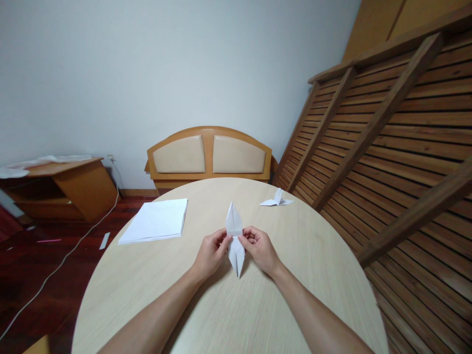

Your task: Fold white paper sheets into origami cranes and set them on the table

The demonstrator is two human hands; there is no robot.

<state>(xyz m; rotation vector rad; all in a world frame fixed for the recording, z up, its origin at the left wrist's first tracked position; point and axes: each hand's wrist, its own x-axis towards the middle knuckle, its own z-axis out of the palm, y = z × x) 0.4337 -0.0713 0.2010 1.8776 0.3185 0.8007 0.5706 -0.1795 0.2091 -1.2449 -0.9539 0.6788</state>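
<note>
A long, narrow diamond of folded white paper [234, 226] lies over the middle of the round pale wooden table [184, 295], one tip pointing away from me and one toward me. My left hand [211, 253] pinches its left side at the waist. My right hand [260, 247] pinches the right side, fingers curled. Both hands are closed on the paper.
A stack of white sheets [157, 220] rests on the table's far left. A finished folded paper bird [276, 199] sits at the far right edge. Beyond the table stand a padded headboard [209, 153], a slatted wooden frame [387, 147] leaning at right, and a low cabinet [62, 189] at left.
</note>
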